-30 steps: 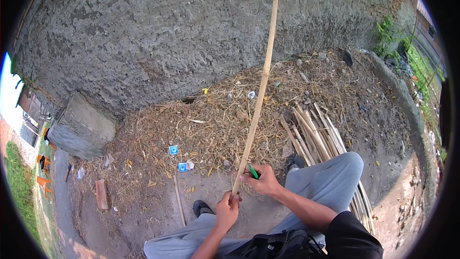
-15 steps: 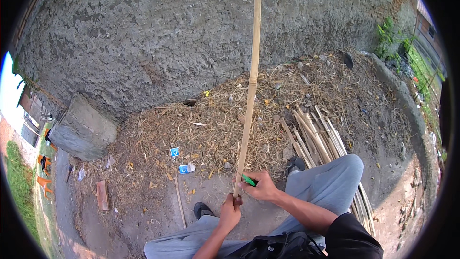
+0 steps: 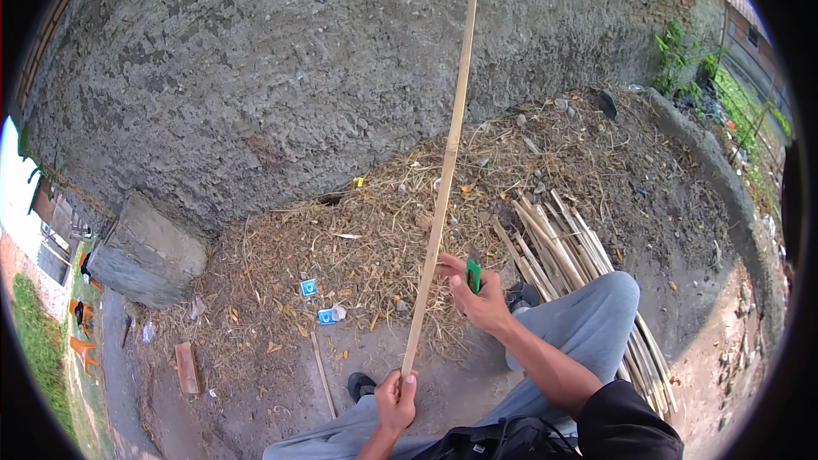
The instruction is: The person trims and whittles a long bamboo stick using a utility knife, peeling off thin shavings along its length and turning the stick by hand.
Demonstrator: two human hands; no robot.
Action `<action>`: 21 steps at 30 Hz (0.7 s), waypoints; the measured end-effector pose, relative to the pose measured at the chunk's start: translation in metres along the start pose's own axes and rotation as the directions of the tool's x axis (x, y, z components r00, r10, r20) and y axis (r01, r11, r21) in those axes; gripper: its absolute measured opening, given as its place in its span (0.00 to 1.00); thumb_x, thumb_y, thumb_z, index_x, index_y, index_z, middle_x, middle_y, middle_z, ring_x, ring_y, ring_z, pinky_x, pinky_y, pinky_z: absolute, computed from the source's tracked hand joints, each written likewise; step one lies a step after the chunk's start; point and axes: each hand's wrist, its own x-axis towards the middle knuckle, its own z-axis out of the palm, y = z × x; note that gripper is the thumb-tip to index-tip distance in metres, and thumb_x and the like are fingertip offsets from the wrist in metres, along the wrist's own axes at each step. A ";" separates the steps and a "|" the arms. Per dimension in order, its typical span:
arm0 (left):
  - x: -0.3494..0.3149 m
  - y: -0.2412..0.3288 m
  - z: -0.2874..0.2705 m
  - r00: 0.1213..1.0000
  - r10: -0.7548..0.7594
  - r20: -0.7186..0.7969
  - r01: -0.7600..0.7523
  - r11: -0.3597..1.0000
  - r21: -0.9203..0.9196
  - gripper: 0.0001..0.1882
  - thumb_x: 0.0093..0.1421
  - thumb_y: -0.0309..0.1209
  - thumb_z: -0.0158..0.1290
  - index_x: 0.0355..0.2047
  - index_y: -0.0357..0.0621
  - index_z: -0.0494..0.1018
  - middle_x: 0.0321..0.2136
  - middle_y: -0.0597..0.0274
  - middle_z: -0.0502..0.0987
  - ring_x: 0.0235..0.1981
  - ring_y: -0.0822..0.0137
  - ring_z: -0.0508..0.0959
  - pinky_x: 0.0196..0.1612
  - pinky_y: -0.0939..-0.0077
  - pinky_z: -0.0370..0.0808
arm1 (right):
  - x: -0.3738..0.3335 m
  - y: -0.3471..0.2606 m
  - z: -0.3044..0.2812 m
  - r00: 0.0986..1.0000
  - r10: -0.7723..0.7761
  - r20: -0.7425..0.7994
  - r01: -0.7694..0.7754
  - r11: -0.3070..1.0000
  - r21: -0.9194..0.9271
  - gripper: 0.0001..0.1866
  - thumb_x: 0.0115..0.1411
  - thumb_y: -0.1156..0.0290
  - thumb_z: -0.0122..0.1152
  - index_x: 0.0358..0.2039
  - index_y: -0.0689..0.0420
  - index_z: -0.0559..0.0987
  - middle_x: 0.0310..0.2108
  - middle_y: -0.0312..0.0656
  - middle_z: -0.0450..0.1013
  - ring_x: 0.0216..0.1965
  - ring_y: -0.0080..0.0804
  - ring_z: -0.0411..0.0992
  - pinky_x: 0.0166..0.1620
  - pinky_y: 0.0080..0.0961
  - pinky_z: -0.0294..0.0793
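Note:
A long, pale bamboo strip [image 3: 451, 153] rises from near my lap, leaning slightly right, its far end up against the view of the wall. My left hand [image 3: 396, 400] is closed around its lower end. In my right hand [image 3: 481, 300] is a green-handled knife [image 3: 473, 276], the fingers wrapped round the handle and a short greyish blade pointing away from me. The fingertips of that hand reach close to the strip's right side; whether they touch it I cannot tell.
Several bamboo strips [image 3: 562, 243] lie heaped beside my right leg. Shavings and dry litter [image 3: 375, 243] cover the ground up to a rough grey wall [image 3: 298, 77]. A concrete block [image 3: 158, 243], a brick [image 3: 187, 368], a thin stick [image 3: 322, 372] and blue packets [image 3: 309, 288] lie to the left.
My right hand with the knife has come up and away from the strip's lower end. My left hand has moved down and left, drawing the strip closer, so its far tip now shows.

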 end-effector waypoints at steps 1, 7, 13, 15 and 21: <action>-0.003 0.003 -0.003 1.000 0.000 0.009 0.000 1.000 0.004 0.10 0.66 0.31 0.50 0.33 0.35 0.75 0.15 0.75 0.65 0.18 0.86 0.61 0.20 0.85 0.56 | 0.006 -0.001 -0.003 0.998 0.000 -0.065 0.003 0.999 0.043 0.24 0.65 0.67 0.58 0.59 0.63 0.70 0.43 0.39 0.79 0.22 0.09 0.60 0.25 0.14 0.64; -0.014 0.008 -0.024 0.995 0.083 -0.052 -0.056 0.917 0.394 0.11 0.66 0.31 0.51 0.32 0.35 0.77 0.13 0.66 0.70 0.15 0.81 0.67 0.18 0.81 0.61 | 0.013 -0.003 -0.016 0.989 -0.065 -0.131 0.087 0.982 0.168 0.19 0.68 0.71 0.52 0.55 0.67 0.72 0.41 0.42 0.80 0.24 0.10 0.63 0.25 0.15 0.66; 0.001 -0.018 -0.023 0.997 -0.027 0.065 -0.012 0.842 0.539 0.14 0.68 0.33 0.47 0.37 0.32 0.75 0.21 0.56 0.77 0.23 0.65 0.77 0.29 0.71 0.73 | -0.002 -0.007 -0.001 0.964 -0.221 -0.145 0.207 0.972 -0.109 0.09 0.65 0.71 0.56 0.41 0.61 0.81 0.24 0.33 0.77 0.23 0.12 0.60 0.25 0.18 0.63; 0.009 -0.027 -0.020 0.994 0.018 0.105 -0.078 0.792 0.605 0.13 0.66 0.32 0.48 0.40 0.32 0.74 0.28 0.50 0.77 0.30 0.55 0.78 0.35 0.65 0.74 | -0.013 -0.029 0.004 0.989 -0.140 -0.036 0.124 0.949 -0.291 0.08 0.64 0.72 0.57 0.38 0.58 0.83 0.18 0.33 0.70 0.21 0.13 0.58 0.24 0.18 0.61; 0.019 -0.007 0.000 0.982 0.060 0.178 -0.157 0.782 0.603 0.20 0.62 0.32 0.52 0.52 0.34 0.66 0.45 0.40 0.73 0.46 0.38 0.74 0.48 0.53 0.72 | -0.019 -0.013 0.010 0.920 -0.392 0.018 0.367 0.844 -0.392 0.09 0.61 0.74 0.60 0.40 0.59 0.83 0.18 0.38 0.74 0.15 0.17 0.60 0.20 0.21 0.63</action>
